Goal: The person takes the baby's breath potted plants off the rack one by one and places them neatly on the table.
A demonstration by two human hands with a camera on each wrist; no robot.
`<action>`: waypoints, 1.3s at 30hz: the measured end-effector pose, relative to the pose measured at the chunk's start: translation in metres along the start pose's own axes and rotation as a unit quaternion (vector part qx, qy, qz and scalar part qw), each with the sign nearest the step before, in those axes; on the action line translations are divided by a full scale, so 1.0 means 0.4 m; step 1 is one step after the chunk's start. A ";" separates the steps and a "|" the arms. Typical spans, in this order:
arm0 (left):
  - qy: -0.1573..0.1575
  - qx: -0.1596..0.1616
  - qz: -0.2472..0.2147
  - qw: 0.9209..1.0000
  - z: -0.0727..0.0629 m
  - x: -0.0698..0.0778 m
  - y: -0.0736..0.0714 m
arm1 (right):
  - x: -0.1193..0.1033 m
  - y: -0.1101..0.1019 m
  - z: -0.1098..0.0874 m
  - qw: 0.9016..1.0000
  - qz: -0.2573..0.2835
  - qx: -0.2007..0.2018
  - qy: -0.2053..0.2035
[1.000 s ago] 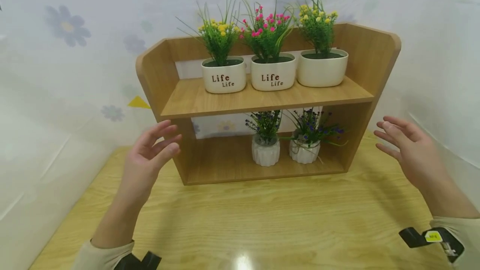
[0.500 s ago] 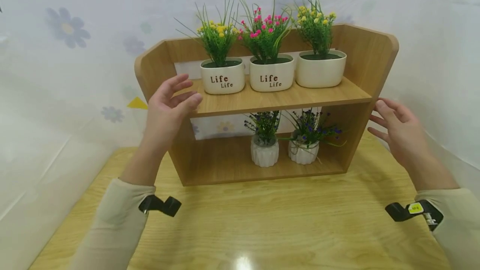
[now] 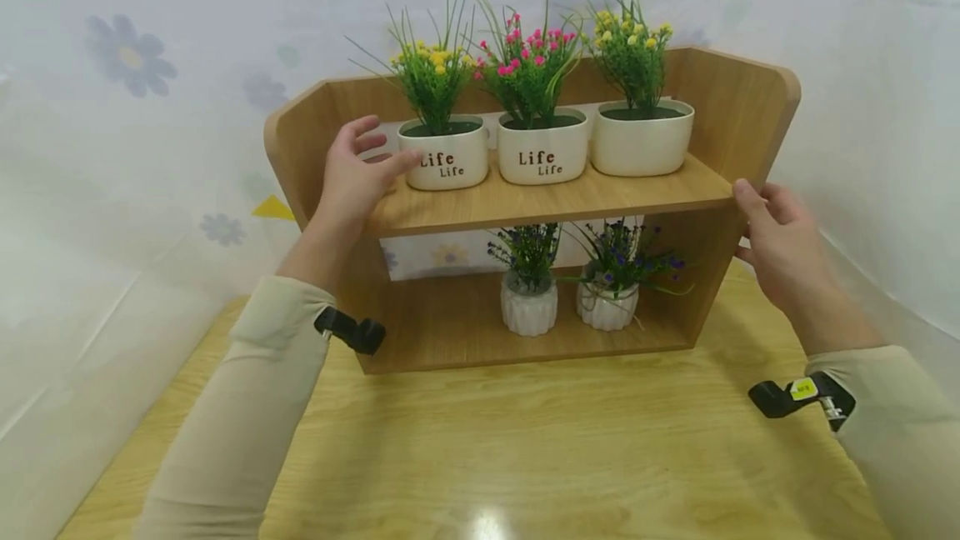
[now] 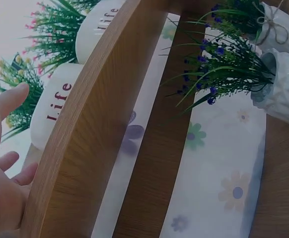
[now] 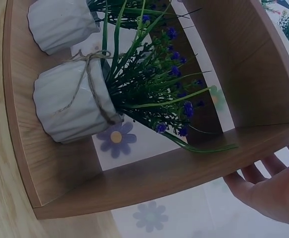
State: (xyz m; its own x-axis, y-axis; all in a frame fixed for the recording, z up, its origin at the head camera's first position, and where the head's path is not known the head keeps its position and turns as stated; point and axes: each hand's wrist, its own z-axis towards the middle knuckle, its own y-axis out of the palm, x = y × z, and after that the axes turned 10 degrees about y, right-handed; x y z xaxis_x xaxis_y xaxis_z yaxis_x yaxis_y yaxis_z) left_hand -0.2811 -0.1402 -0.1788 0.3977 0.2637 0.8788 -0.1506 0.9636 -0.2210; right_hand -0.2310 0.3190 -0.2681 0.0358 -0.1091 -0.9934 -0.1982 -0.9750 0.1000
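In the head view, my left hand [image 3: 358, 169] is at the leftmost cream oval pot [image 3: 450, 161] with "Life" lettering and yellow flowers. Its thumb overlaps the pot's front, while the fingers spread at its left side; contact is unclear. In the left wrist view that hand [image 4: 5, 163] looks relaxed and holds nothing. My right hand [image 3: 783, 244] grips the right side panel of the wooden shelf [image 3: 525, 211], thumb at the front edge. The right wrist view has its fingers [image 5: 253, 173] against the panel's outer face.
A pink-flowered "Life" pot [image 3: 543, 152] and a plain yellow-flowered pot [image 3: 642, 144] share the upper board. Below stand two white ribbed pots, one plain [image 3: 529, 311] and one twine-tied [image 3: 609, 309], with blue-purple flowers. The shelf stands on a wood-grain table [image 3: 525, 440].
Both hands have moved forward to the shelf from either side. The left has come up to the left pot; the right has taken hold of the side panel. The pots have stayed put.
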 end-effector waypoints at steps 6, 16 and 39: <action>-0.010 -0.026 0.020 0.999 0.025 -0.003 0.010 | 0.011 0.001 0.002 1.000 0.019 0.013 -0.020; -0.018 -0.074 0.041 0.996 0.051 -0.005 0.020 | 0.014 -0.012 -0.001 0.997 0.030 0.003 -0.068; -0.013 -0.104 0.078 0.991 0.087 -0.019 0.025 | 0.018 0.003 0.004 0.995 0.001 0.027 -0.092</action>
State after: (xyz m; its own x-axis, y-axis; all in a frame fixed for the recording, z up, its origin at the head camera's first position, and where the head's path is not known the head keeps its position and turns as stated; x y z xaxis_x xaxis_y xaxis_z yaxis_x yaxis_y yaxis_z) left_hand -0.3170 -0.1343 -0.1730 0.3602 0.4109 0.8375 -0.0171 0.9006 -0.4344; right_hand -0.2325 0.3173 -0.2753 -0.1447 -0.0694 -0.9870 -0.2511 -0.9623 0.1045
